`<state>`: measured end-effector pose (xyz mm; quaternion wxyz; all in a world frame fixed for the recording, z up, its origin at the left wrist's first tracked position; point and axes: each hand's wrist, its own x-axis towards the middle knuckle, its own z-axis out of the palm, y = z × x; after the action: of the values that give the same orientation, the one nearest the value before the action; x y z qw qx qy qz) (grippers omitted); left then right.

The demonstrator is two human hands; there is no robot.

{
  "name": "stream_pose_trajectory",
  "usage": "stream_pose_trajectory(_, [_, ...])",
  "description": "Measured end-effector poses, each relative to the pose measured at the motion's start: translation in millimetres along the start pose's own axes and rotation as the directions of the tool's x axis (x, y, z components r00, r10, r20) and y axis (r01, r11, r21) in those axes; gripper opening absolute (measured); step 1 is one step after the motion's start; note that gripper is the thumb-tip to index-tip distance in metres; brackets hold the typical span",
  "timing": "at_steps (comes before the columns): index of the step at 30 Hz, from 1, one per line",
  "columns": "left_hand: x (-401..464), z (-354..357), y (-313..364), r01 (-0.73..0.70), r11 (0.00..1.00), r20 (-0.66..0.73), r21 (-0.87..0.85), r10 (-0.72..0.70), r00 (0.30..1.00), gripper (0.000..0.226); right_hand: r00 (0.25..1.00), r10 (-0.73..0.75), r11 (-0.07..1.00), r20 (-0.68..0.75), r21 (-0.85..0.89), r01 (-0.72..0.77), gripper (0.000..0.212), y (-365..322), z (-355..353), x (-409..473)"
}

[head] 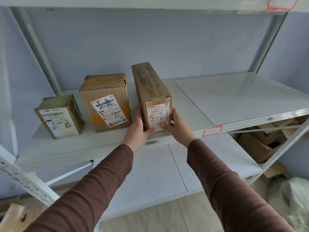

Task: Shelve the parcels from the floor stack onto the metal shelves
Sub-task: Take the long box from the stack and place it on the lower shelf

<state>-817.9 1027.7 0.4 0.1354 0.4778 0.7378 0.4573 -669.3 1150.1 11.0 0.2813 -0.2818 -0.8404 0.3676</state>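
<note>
at frame centre: long parcel (154, 96) stands on metal shelf (234, 97), label facing out.
hands: left hand (138, 127) and right hand (175, 125) clasp its near end, likely squaring it beside two shelved parcels (83, 106).

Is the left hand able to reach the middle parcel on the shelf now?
Probably yes: the left hand grips the tall parcel right beside the middle parcel, nothing between them, but must let go first.

"2-2" handwritten on three parcels' labels (158, 117), (111, 113), (61, 123)
</note>
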Motion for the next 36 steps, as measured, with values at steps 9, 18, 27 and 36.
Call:
stream_pose_trajectory(9, [31,-7,-3,0.017,0.991,0.001,0.131,-0.018,1.000,0.109,0.999,0.048,0.999,0.016,-0.014,-0.048,0.059,-6,8,34])
stream_pose_trajectory(18, [44,-6,-6,0.046,0.989,-0.012,0.138,-0.044,0.999,0.107,0.996,0.090,0.994,0.016,-0.062,-0.088,0.064,-4,11,49])
stream_pose_trajectory(27, [31,1,-6,0.037,0.988,-0.023,0.150,-0.034,0.999,0.106,0.991,0.132,0.990,-0.012,-0.051,-0.133,0.078,-10,13,35])
stream_pose_trajectory(36, [-16,9,9,-0.189,0.951,-0.010,0.245,0.198,0.980,0.113,0.965,0.123,0.934,-0.233,-0.302,-0.192,0.072,-24,-7,-41])
